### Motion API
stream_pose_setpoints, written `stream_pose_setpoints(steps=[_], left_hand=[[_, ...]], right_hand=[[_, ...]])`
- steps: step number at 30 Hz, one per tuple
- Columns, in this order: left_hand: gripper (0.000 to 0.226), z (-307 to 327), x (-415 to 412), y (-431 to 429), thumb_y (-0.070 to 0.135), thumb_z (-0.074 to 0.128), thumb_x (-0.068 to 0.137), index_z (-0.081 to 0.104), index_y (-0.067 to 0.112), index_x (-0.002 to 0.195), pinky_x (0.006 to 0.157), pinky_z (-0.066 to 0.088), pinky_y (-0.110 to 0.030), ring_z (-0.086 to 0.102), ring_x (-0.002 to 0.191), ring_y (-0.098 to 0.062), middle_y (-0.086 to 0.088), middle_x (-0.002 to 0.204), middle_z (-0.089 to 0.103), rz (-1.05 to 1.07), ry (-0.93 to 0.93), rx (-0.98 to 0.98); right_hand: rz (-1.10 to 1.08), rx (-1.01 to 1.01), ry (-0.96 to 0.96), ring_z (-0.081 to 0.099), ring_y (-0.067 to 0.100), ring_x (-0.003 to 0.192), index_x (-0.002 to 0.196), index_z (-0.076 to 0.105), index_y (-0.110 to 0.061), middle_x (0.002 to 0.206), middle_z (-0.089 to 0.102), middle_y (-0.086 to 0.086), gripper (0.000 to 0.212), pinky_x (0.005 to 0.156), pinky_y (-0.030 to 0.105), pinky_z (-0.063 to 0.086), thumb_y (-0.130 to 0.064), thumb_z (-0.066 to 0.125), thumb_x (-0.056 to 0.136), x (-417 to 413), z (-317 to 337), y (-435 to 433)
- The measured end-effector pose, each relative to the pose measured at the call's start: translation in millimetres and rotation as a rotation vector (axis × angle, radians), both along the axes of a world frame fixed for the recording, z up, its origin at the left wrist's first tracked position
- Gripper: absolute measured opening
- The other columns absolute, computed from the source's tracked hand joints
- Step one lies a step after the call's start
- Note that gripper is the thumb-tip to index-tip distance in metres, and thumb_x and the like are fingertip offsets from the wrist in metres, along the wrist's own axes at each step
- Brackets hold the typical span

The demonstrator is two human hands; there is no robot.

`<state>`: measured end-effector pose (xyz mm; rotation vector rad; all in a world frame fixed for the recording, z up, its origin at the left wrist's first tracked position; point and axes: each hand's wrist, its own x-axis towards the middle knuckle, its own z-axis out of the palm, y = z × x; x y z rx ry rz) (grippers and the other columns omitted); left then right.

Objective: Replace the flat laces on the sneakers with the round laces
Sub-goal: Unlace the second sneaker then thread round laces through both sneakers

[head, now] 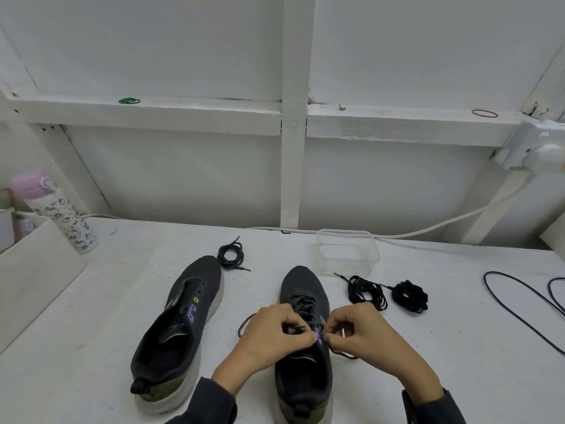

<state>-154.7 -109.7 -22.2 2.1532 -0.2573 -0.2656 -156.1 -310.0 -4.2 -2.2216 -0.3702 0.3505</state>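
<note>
Pinching lace (302,302) with left hand (276,332) and right hand (357,328) atop sneaker (302,381), holding tension for tying | coil (230,255) parked beyond sneaker, leftward, waiting

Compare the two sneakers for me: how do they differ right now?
The left sneaker has bare eyelets; the right sneaker carries a lace. The left sneaker lies untouched; the right sneaker has the left hand and right hand pinching its lace. Both are dark with pale soles, toes pointing away.

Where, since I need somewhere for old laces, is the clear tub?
In the head view, the clear tub sits right of centre on the table, just beyond the toe of the laced sneaker.
</note>
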Motion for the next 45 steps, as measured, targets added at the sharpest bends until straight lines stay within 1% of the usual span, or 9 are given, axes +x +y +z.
stream_pose_setpoints(steps=[5,14,19,23,28,35,38,42,45], left_hand=[[0.015,-1.5,-2.1,1.3,0.038,0.064,0.067,0.074,0.037,0.078,0.066,0.039,-0.016,0.052,0.069,0.001,0.011,0.076,0.058,-0.029,-0.036,-0.008],[0.017,-1.6,-3.7,-0.7,0.047,0.075,0.071,0.069,0.046,0.087,0.063,0.04,-0.023,0.053,0.073,-0.002,0.013,0.073,0.054,-0.011,-0.144,0.155],[0.023,-2.3,-5.0,1.1,0.046,0.075,0.072,0.065,0.052,0.092,0.063,0.038,-0.022,0.052,0.074,-0.001,0.011,0.074,0.055,-0.039,-0.161,0.119],[0.016,-3.8,-6.0,0.4,0.046,0.069,0.07,0.07,0.039,0.083,0.064,0.042,-0.025,0.054,0.075,-0.004,0.008,0.076,0.057,-0.009,-0.16,0.099],[0.01,-6.0,-6.8,-0.2,0.043,0.07,0.073,0.07,0.037,0.08,0.065,0.043,-0.025,0.052,0.076,-0.001,0.012,0.076,0.055,0.007,-0.167,0.134],[0.019,4.4,-1.2,10.7,0.053,0.065,0.06,0.07,0.039,0.072,0.069,0.045,-0.031,0.051,0.071,-0.005,0.017,0.076,0.059,0.141,-0.168,0.027],[0.023,10.9,5.3,20.9,0.056,0.063,0.058,0.071,0.037,0.069,0.065,0.04,-0.026,0.047,0.064,-0.005,0.019,0.069,0.055,0.232,-0.2,-0.092],[0.017,17.3,6.1,20.9,0.049,0.069,0.064,0.072,0.035,0.072,0.063,0.036,-0.019,0.047,0.062,-0.003,0.02,0.068,0.055,0.145,-0.198,-0.123],[0.024,11.0,7.1,21.9,0.055,0.067,0.067,0.073,0.034,0.078,0.064,0.039,-0.021,0.046,0.064,-0.003,0.016,0.071,0.058,0.066,-0.138,-0.16]], right_hand=[[0.035,-0.016,0.021,0.049,0.002,0.05,0.074,0.073,-0.015,0.058,0.062,-0.011,0.01,0.051,0.015,0.036,-0.015,0.067,0.082,4.0,4.4,1.6],[-0.012,0.024,0.031,0.064,0.016,0.059,0.067,0.075,-0.03,0.069,0.072,-0.008,0.017,0.065,0.032,0.054,-0.015,0.079,0.075,9.2,-0.4,0.5],[-0.067,0.21,0.143,0.063,0.011,0.061,0.068,0.077,-0.018,0.065,0.071,0.003,0.015,0.058,0.02,0.046,-0.004,0.083,0.069,8.7,-1.7,1.1],[-0.087,0.263,0.198,0.066,0.013,0.067,0.084,0.075,-0.015,0.078,0.073,0.007,0.016,0.058,0.027,0.051,-0.012,0.084,0.072,9.3,-5.8,2.4],[-0.109,0.272,0.219,0.065,0.013,0.069,0.089,0.074,-0.018,0.079,0.072,0.004,0.023,0.06,0.026,0.052,-0.023,0.086,0.07,4.9,-9.5,5.5],[-0.147,0.315,0.223,0.061,0.015,0.067,0.089,0.072,-0.028,0.082,0.067,0.008,0.023,0.067,0.029,0.054,-0.017,0.065,0.07,-0.2,-13.5,6.8],[-0.134,0.299,0.209,0.06,0.012,0.07,0.092,0.074,-0.031,0.091,0.065,0.011,0.029,0.066,0.026,0.053,-0.019,0.06,0.069,-3.7,-11.5,7.6],[-0.084,0.211,0.057,0.057,0.003,0.09,0.086,0.071,-0.049,0.102,0.058,-0.008,0.027,0.074,0.014,0.043,-0.024,0.071,0.075,-3.6,-11.1,19.4],[-0.115,0.191,-0.065,0.054,-0.001,0.096,0.071,0.071,-0.038,0.103,0.055,-0.008,0.014,0.077,0.01,0.038,-0.03,0.081,0.077,-0.9,-9.0,29.8]])
